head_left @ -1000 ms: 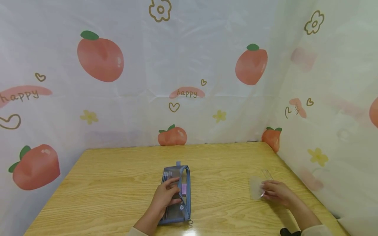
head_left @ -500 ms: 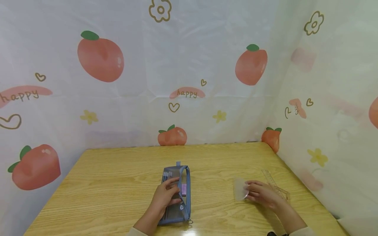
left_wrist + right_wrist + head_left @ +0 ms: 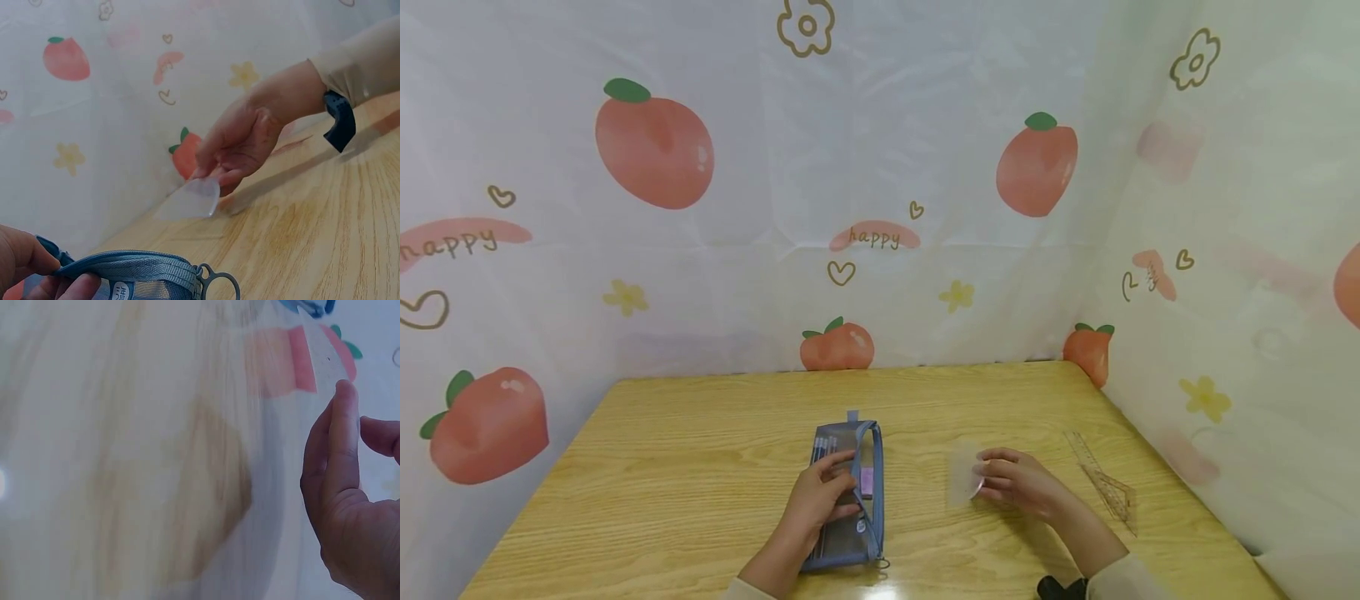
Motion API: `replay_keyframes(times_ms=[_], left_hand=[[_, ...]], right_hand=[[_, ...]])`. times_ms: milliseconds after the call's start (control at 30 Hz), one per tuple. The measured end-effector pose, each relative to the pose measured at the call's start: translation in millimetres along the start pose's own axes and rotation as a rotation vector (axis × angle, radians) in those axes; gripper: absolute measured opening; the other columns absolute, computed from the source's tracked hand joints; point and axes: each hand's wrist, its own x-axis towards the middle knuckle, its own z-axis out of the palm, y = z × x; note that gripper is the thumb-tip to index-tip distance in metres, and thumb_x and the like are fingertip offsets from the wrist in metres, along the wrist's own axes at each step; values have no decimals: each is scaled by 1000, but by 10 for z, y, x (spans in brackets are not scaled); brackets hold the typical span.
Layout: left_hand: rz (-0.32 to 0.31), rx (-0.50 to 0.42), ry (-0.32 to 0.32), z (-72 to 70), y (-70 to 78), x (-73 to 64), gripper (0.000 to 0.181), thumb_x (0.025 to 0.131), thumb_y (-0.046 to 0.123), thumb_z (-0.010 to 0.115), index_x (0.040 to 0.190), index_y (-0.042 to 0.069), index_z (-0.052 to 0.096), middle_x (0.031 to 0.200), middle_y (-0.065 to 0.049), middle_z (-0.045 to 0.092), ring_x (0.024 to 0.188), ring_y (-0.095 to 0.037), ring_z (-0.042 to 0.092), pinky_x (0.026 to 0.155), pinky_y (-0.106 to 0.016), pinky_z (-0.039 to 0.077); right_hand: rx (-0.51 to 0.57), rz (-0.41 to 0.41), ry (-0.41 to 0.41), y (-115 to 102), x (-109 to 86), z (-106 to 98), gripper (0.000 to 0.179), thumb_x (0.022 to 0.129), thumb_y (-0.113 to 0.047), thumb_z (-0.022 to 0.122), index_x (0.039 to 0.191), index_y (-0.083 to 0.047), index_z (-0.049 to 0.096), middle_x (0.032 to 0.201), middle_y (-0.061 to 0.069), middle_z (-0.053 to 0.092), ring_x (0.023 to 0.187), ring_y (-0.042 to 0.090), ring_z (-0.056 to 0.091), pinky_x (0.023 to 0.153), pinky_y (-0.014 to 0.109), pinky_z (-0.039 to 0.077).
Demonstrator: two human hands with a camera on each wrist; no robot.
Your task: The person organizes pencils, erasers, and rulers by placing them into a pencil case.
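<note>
My left hand (image 3: 822,498) pinches the unzipped rim of a blue mesh pencil case (image 3: 844,550), holding it ajar; in the left wrist view, thumb and fingers grip the zipper edge (image 3: 137,262). Several pencils (image 3: 822,446) show through its left side and a purple item (image 3: 867,482) sits in the opening. To the right of the case, my right hand (image 3: 1018,482) pinches a thin clear protractor (image 3: 962,477) with a curved edge, above the table. In the right wrist view, finger and thumb of the right hand (image 3: 350,487) are at the sheet's edge.
On the table's right lie a clear ruler (image 3: 1082,450) and a clear set square (image 3: 1120,493), partly overlapping. Fruit-printed sheeting (image 3: 737,292) walls off the back and the right side. A ring pull (image 3: 222,281) hangs from the case's near end.
My right hand has moved left with the protractor, from beside the ruler towards the pencil case, uncovering the ruler and set square. The left hand and the case have stayed in place.
</note>
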Motion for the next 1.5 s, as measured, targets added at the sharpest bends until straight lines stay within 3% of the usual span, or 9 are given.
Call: replay_keyframes(times_ms=[367,767,1133,1500], left_hand=[[0,-11,1,3,9,3,49,80,1,56,127,-1,46,112,-19,54,78,-20,60,63,-36,56],[4,-12,6,9,-17,18,49,79,1,56,127,-2,47,108,-18,55,76,-19,60,62,-35,56],[12,-11,2,15,-22,19,49,79,0,56,127,-2,47,110,-20,54,82,-21,59,63,-36,56],[15,-7,0,1,-16,15,49,80,4,54,128,-2,46,107,-18,55,85,-20,57,62,-35,56]], right_hand=[[-29,-9,-41,78,296,354,39,88,-1,49,120,15,35,98,18,56,86,22,60,75,32,53],[-33,4,-39,152,417,656,34,85,2,51,114,16,41,92,18,56,83,23,60,73,32,54],[-29,3,-42,167,463,814,32,82,3,53,110,16,43,86,16,58,77,22,61,70,31,54],[-57,24,-17,177,478,844,33,82,2,55,111,13,43,89,18,57,78,23,61,72,33,54]])
